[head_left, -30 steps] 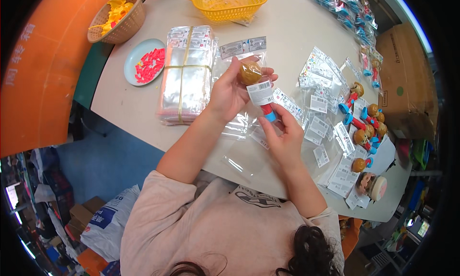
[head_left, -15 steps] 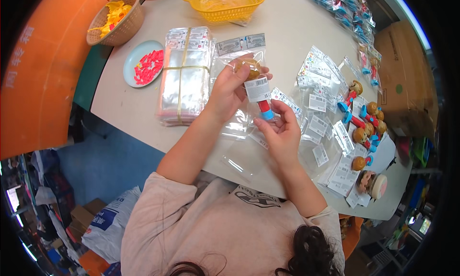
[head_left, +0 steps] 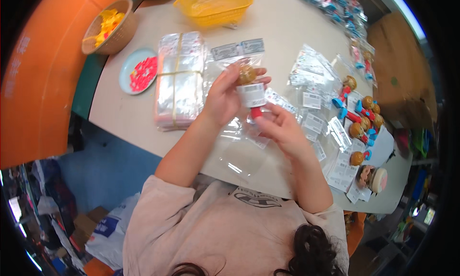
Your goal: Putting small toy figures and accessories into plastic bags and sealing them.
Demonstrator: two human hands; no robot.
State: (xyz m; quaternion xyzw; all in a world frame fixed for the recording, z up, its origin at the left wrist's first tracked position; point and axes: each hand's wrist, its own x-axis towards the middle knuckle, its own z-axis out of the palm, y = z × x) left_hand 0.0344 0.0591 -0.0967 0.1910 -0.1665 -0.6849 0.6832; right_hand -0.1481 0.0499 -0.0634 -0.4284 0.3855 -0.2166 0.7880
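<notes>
Clear plastic bag (head_left: pixel 249 91) with a white label, a small toy figure with a brown head and red base inside it, sits at the middle of the desk (head_left: pixel 287 32), held up between both hands. The left hand (head_left: pixel 224 95) clamps its top; the right hand (head_left: pixel 282 130), at five o'clock, pinches its lower end. At nine o'clock lies a banded stack of clear bags (head_left: pixel 178 82); at three o'clock, loose toy figures (head_left: pixel 362 115).

Far left on the bench (head_left: pixel 124 118): woven basket (head_left: pixel 108 27) of yellow pieces, pale blue plate (head_left: pixel 139 71) with red bits just nearer. Far centre: yellow mesh basket (head_left: pixel 214 6). Beside the plate, banded stack of clear bags (head_left: pixel 178 79). Right: scattered labelled bags (head_left: pixel 311 79), small round-headed toys (head_left: pixel 360 115).
</notes>
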